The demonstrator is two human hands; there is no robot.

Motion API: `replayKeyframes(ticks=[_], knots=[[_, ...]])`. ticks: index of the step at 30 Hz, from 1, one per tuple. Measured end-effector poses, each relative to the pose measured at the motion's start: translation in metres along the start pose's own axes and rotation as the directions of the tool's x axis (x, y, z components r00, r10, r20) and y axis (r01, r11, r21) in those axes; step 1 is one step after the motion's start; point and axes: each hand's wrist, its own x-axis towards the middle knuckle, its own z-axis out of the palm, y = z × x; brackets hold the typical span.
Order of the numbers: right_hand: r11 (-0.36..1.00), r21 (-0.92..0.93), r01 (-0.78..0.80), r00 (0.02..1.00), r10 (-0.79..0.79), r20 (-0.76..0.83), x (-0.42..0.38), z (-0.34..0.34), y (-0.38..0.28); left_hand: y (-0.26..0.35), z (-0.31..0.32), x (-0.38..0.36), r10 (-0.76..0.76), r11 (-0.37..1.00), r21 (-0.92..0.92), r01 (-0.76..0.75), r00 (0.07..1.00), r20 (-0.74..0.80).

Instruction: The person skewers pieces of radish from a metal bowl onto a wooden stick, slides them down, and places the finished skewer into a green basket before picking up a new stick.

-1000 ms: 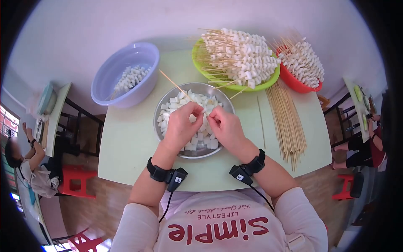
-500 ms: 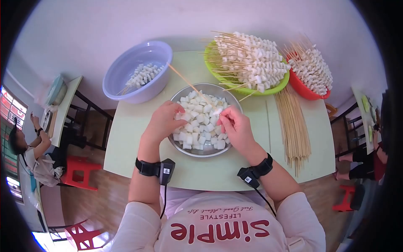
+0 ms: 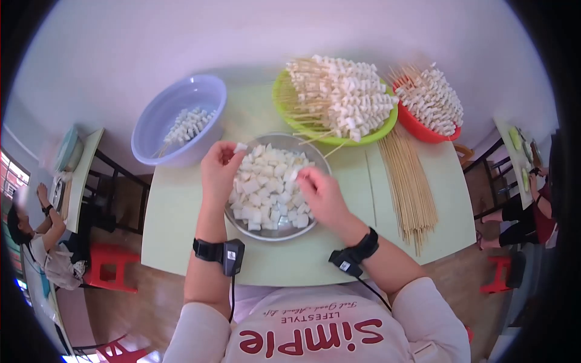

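"Simple", "LIFESTYLE" and "Feel Good About Life" are printed on the near shirt [image 3: 311, 330], seen upside down; the wrist devices' [image 3: 232, 259] labels cannot be read.

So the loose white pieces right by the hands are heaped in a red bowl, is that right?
Not red: the head view shows the loose white pieces heaped in a silvery metal bowl; the rest is right.

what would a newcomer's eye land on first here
Probably the big heap of skewered white pieces in the green bowl at the far side of the table, with a second heap in the red bowl to its right. Next, the metal bowl of loose white cubes in front, left hand and right hand at its edges.
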Motion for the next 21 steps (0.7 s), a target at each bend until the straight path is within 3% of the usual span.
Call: replayKeyframes(ticks=[2, 4, 6, 8, 10, 13, 21], knots=[[0.959, -0.224, 0.176, 0.983, -0.161, 0.086, -0.010, 0.004, -0.011, -0.003, 0.000, -0.001, -0.036, 0.993, -0.118, 0.012, 0.977, -0.209], [0.952, -0.230, 0.204, 0.978, -0.190, 0.080, -0.010, 0.008, -0.012, -0.012, -0.005, -0.002, -0.077, 0.983, -0.182, 0.034, 0.969, -0.235], [0.934, -0.310, 0.176, 0.984, -0.158, 0.081, -0.014, 0.007, -0.017, -0.018, -0.009, 0.000, -0.154, 0.909, -0.415, 0.032, 0.953, -0.263], [0.918, -0.347, 0.192, 0.981, -0.166, 0.102, -0.013, 0.009, -0.014, -0.014, -0.011, 0.000, -0.208, 0.899, -0.433, 0.071, 0.938, -0.278], [0.890, -0.382, 0.248, 0.968, -0.245, 0.058, -0.013, 0.012, -0.010, -0.017, -0.010, 0.000, -0.141, 0.893, -0.449, -0.015, 0.940, -0.311], [0.916, -0.358, 0.180, 0.984, -0.169, 0.063, -0.014, 0.011, -0.017, -0.020, -0.009, 0.000, -0.091, 0.911, -0.409, -0.059, 0.936, -0.339], [0.903, -0.384, 0.192, 0.981, -0.177, 0.076, -0.013, 0.010, -0.013, -0.023, -0.010, 0.001, -0.084, 0.926, -0.373, -0.063, 0.927, -0.366]])
